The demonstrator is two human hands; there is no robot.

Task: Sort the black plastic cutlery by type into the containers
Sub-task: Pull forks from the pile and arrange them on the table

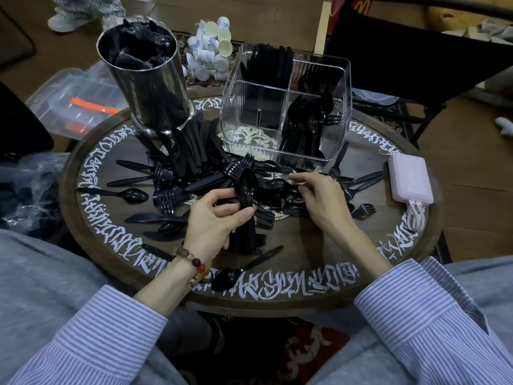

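**Spoons stacked in my left hand, right hand down in the pile**

My left hand (215, 218) gripped a nested stack of black spoons (245, 190), fingers (244, 215) and thumb curled round the handles, bowls pointing up and away from me. My right hand (319, 198) was lowered onto the loose cutlery pile (194, 173) in the middle of the round tabletop (319, 234), its fingertips drawn close together at a piece there; I could not tell whether they had actually pinched it.

The pile held forks, knives and spoons mixed together, with stray pieces scattered toward the near rim, among them a single spoon (133, 195) on the left. Behind the pile stood a clear divided container (288, 107): spoons leaned in its right-hand compartment, other black cutlery stood in a far compartment, and the near left compartment showed only the tabletop pattern through it. To its left stood a metal cylinder (150, 76) with dark crumpled material inside. A pale pink power bank (410, 179) lay near the right rim.
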